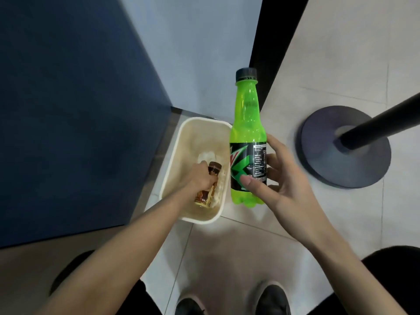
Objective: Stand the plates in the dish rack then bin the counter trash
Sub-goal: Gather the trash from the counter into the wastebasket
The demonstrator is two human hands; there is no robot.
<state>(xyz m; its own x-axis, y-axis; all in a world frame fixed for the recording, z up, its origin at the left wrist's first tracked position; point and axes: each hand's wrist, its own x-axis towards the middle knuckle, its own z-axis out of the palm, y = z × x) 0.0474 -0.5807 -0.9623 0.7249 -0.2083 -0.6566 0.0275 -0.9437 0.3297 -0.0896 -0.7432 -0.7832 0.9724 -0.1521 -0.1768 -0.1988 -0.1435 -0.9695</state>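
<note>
Green soda bottle [246,123] with a dark cap is in the person's right hand [286,180], the thumb [252,181] pressed across the front of the black label and the fingers wrapped round the back. It is held in the air, cap end pointing away from the person, and from above it overlaps the right edge of the bin [179,169] (how high over the rim it sits, I cannot tell).

The left hand [200,178] reaches down inside that cream, rectangular bin and grips a small brown glass bottle [202,200] round its middle, so only the brown cap and the base show past the fingers. Some pale crumpled stuff [208,155] lies in the bin beneath it.

The bin stands on the tiled floor [227,258], tucked against a dark blue cabinet [79,110] on the left. Off to the right a black pole [375,126] rises from a round grey base [329,169], well apart from the bin. The person's dark shoes [272,298] show near the bottom edge.
</note>
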